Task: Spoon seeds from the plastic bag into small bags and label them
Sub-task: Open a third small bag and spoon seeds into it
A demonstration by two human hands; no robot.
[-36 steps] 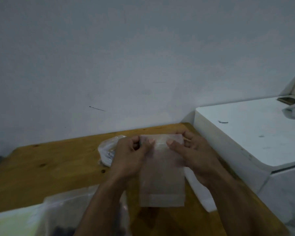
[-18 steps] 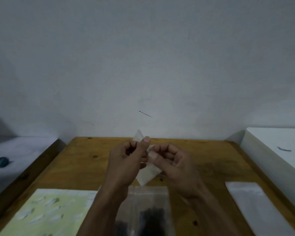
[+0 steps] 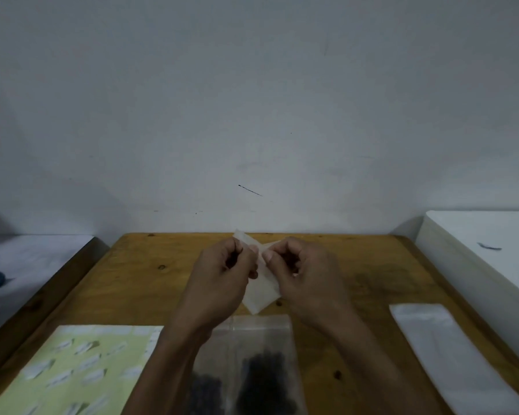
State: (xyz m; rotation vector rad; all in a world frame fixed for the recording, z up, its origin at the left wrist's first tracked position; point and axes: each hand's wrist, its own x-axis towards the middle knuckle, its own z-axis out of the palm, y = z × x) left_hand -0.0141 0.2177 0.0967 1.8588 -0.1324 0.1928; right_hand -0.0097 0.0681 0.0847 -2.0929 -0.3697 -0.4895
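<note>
The small bag (image 3: pixel 259 287) hangs tilted above the wooden table (image 3: pixel 150 283), pinched at its upper end between our left hand (image 3: pixel 222 280) and right hand (image 3: pixel 304 277), both closed on it with thumbs near its mouth. It looks empty, so we judge the step to be opening that mouth. We do best to rub the two layers apart with thumb against forefinger, gently, since thin film creases and clings. Directly below, lying flat, is the plastic bag (image 3: pixel 258 339) with its dark seeds (image 3: pixel 264 381); we keep the small bag over it so any spill falls back. The label sheet (image 3: pixel 72 372) lies to the left, spare bags (image 3: pixel 438 339) to the right. We see no spoon.
</note>
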